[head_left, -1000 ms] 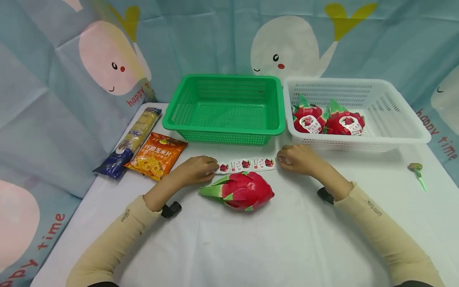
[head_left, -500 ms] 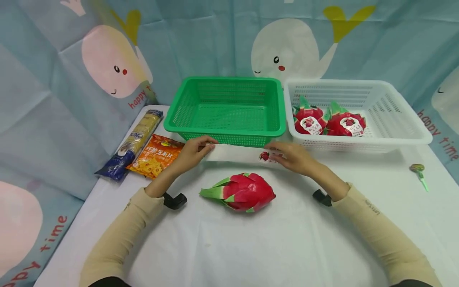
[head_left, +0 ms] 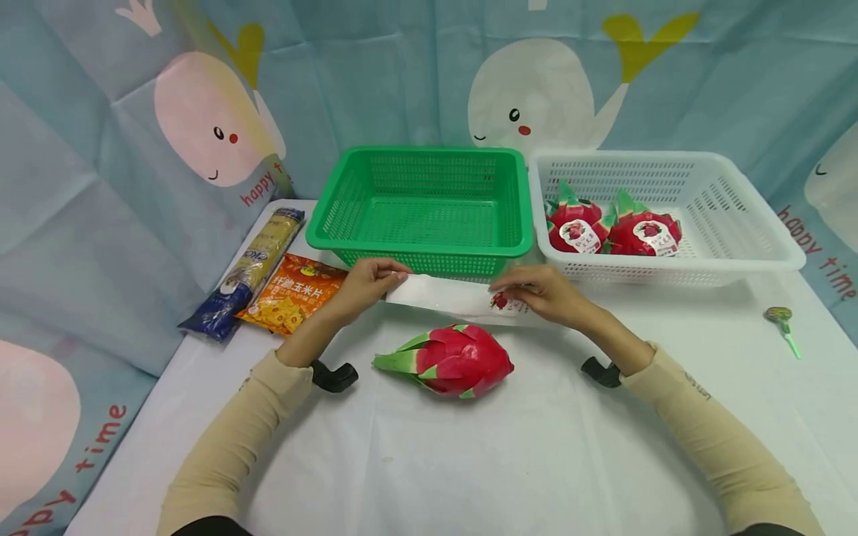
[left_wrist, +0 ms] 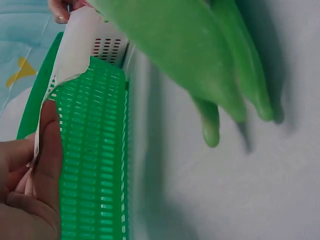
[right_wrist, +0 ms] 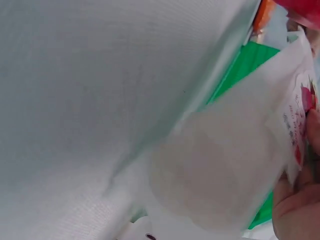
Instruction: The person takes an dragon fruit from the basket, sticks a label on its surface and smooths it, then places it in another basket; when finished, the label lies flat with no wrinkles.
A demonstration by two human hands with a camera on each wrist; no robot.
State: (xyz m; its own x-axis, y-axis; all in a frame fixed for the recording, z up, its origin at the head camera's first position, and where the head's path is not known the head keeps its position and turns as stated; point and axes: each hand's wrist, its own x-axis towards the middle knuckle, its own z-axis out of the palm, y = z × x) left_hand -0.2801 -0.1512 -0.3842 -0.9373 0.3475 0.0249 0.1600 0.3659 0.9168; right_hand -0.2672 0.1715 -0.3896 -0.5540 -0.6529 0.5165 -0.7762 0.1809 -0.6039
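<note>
A strip of stickers (head_left: 445, 293) is stretched between both hands, above the table and behind a dragon fruit (head_left: 462, 361). My left hand (head_left: 369, 286) pinches its left end between thumb and fingers; the left wrist view shows the strip (left_wrist: 75, 50) running away from that grip. With thumb and fingers my right hand (head_left: 539, 294) pinches it near a printed dragon fruit sticker (right_wrist: 297, 117), which curls at its edge in the right wrist view. Mostly plain white strip faces the head camera. The dragon fruit lies on its side, green leaf tips (left_wrist: 225, 100) pointing left.
A green basket (head_left: 418, 253) stands just behind the strip. Right of it, a white basket (head_left: 670, 264) holds two stickered dragon fruits (head_left: 637, 231). An orange snack bag (head_left: 291, 294) and a long blue-and-yellow packet (head_left: 248, 272) lie left; a lollipop (head_left: 780, 320) lies far right.
Both hands have lifted the strip off the table from behind the dragon fruit and tilted it. Its row of printed stickers has given way to plain white, with a print by the right hand.
</note>
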